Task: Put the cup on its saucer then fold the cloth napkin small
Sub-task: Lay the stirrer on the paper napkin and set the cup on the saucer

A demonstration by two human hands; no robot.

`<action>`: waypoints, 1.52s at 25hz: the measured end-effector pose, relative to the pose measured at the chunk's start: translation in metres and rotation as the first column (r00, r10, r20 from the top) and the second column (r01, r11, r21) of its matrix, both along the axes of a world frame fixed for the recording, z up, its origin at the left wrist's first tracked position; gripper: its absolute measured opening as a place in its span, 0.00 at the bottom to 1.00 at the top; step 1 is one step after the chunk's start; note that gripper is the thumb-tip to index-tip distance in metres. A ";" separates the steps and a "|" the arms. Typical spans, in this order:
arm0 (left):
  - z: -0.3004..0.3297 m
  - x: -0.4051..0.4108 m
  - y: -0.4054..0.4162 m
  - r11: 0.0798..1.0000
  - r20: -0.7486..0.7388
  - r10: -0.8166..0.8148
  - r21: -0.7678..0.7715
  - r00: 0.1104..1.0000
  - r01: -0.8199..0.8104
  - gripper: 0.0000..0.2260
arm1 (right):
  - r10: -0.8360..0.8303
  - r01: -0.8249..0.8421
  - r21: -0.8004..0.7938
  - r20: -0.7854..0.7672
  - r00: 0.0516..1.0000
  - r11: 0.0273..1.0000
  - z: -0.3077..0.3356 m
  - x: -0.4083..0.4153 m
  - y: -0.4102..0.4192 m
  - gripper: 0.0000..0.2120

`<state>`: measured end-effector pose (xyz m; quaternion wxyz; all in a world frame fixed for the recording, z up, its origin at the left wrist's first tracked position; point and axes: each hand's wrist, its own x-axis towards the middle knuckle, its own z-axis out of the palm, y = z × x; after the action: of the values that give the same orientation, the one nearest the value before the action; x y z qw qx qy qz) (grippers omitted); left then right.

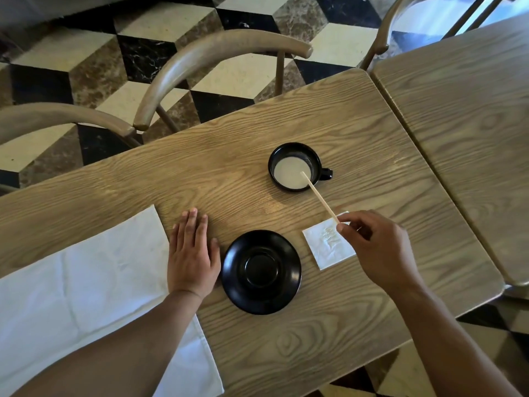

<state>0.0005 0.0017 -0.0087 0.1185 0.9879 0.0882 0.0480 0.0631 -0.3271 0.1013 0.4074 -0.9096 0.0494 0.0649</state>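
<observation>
A black cup (294, 167) with pale milky liquid stands on the wooden table (229, 167), handle pointing right. The empty black saucer (262, 272) lies nearer me, apart from the cup. A thin wooden stir stick (319, 196) leans out of the cup; my right hand (378, 247) pinches its near end above a small white paper napkin (327, 243). My left hand (193, 253) rests flat on the table just left of the saucer, fingers together. The large white cloth napkin (86, 287) lies spread out at the left, partly under my left forearm.
Two curved wooden chair backs (206, 67) stand beyond the table's far left edge. A second wooden table (472, 124) adjoins on the right. The floor has a black, cream and brown tile pattern.
</observation>
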 end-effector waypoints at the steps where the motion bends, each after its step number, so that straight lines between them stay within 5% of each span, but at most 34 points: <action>1: 0.000 0.000 0.000 1.000 0.001 0.001 -0.002 1.000 -0.001 0.26 | -0.007 0.007 0.018 -0.020 1.000 1.000 -0.001 -0.007 -0.005 0.04; 13: 0.000 -0.001 0.000 1.000 -0.023 0.014 -0.018 1.000 -0.014 0.27 | -0.157 0.163 -0.005 -0.291 0.944 0.987 -0.034 -0.085 -0.056 0.12; 38: -0.002 0.000 0.001 1.000 -0.013 0.015 -0.027 1.000 -0.016 0.27 | -0.138 0.108 -0.105 -0.335 0.932 0.989 -0.051 -0.083 -0.061 0.06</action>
<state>0.0002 0.0028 -0.0105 0.1311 0.9857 0.0972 0.0414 -0.0202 -0.3884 0.0507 0.3569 -0.8962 0.1788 0.1938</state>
